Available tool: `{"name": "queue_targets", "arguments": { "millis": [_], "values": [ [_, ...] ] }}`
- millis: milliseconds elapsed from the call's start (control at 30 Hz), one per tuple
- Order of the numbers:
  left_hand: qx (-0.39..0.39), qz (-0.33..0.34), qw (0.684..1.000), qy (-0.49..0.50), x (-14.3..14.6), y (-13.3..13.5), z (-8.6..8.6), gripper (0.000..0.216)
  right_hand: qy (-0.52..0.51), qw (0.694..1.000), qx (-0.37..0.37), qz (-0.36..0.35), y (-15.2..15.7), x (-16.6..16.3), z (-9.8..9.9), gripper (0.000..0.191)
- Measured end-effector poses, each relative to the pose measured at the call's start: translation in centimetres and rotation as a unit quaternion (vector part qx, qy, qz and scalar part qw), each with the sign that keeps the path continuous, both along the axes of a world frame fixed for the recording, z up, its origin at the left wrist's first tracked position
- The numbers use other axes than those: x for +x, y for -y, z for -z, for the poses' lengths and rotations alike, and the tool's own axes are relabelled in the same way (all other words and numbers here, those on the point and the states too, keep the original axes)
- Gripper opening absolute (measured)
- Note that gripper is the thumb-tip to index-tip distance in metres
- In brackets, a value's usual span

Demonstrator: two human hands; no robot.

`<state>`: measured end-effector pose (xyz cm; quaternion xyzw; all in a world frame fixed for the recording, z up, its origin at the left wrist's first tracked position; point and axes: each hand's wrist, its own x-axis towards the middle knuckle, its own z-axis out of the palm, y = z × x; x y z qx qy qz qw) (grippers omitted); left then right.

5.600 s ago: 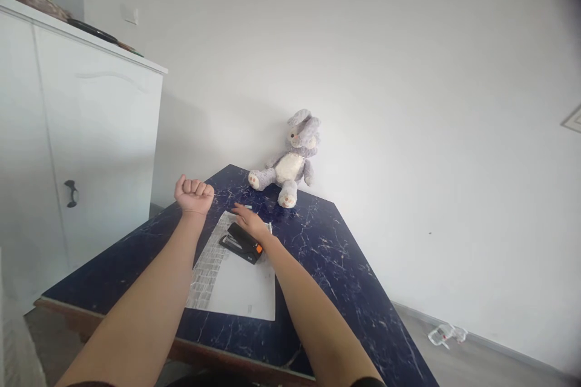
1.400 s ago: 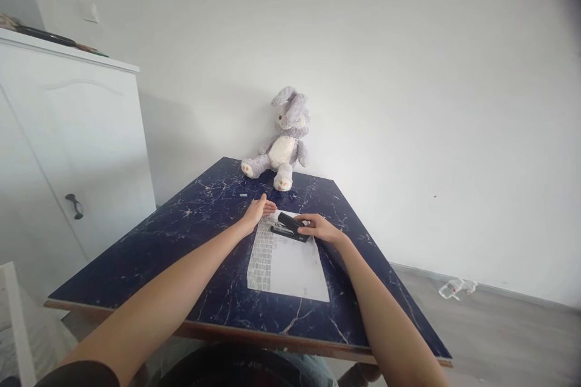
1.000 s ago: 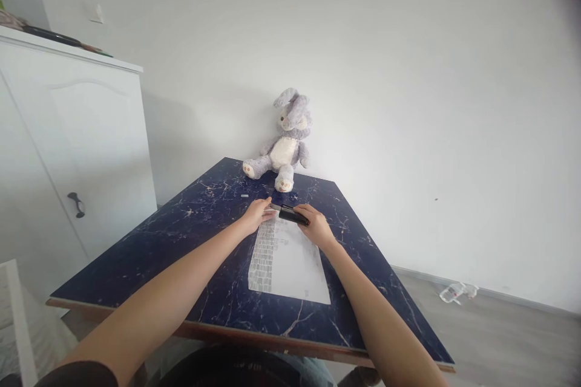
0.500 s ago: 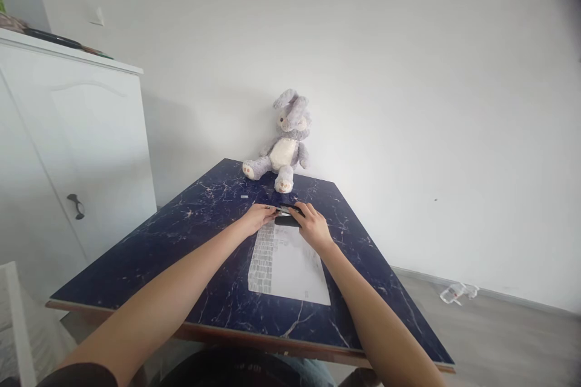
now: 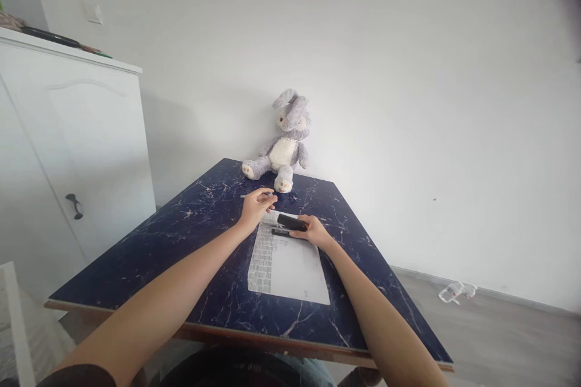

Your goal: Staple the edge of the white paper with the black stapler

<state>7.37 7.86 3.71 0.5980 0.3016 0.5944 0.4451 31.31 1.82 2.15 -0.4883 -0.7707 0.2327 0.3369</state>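
Note:
My right hand (image 5: 315, 233) is closed around the back end of a black stapler (image 5: 291, 222). The stapler's two arms are spread apart, its front end pointing left over the printed paper (image 5: 299, 275). Farther left and a little higher, my left hand (image 5: 256, 208) pinches a small silvery piece (image 5: 271, 195), seemingly a strip of staples, though it is too small to be sure. Another small silvery strip (image 5: 243, 196) lies on the dark blue table beside that hand, partly hidden by it.
A plush rabbit (image 5: 285, 148) sits at the far end of the marbled blue table (image 5: 181, 254), against the wall. To the left stands a white cabinet (image 5: 100, 145) with objects on top. Clear plastic packaging (image 5: 456, 292) lies on the floor at the right.
My left hand has come away from the stapler and moved up slightly, now with a small silvery piece. My right hand has shifted its hold to the stapler's back end, lower over the paper.

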Motion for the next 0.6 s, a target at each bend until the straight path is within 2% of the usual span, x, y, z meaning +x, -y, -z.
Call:
{"name": "queue_targets", "arguments": {
  "millis": [167,233,367,467,600],
  "values": [
    [0.022,0.083,0.994,-0.068,0.1,1.7,-0.8,0.048,0.046,0.996,0.023,-0.067,0.4,-0.9,-0.7,0.043],
    [0.026,0.116,0.988,-0.095,0.1,2.3,-1.1,0.049,0.030,0.997,0.056,-0.049,0.4,-1.0,-1.0,0.048],
    [0.031,0.169,0.977,-0.123,0.5,2.9,-1.2,0.052,0.004,0.985,0.174,-0.016,0.7,-1.4,-1.7,0.060],
    [0.044,0.189,0.974,-0.121,0.7,3.1,-1.2,0.052,-0.001,0.972,0.231,-0.035,1.1,-2.1,-2.2,0.052],
    [0.061,0.190,0.972,-0.125,0.9,3.4,-1.1,0.051,-0.009,0.964,0.262,-0.032,1.6,-2.9,-2.6,0.038]
  ]
}}
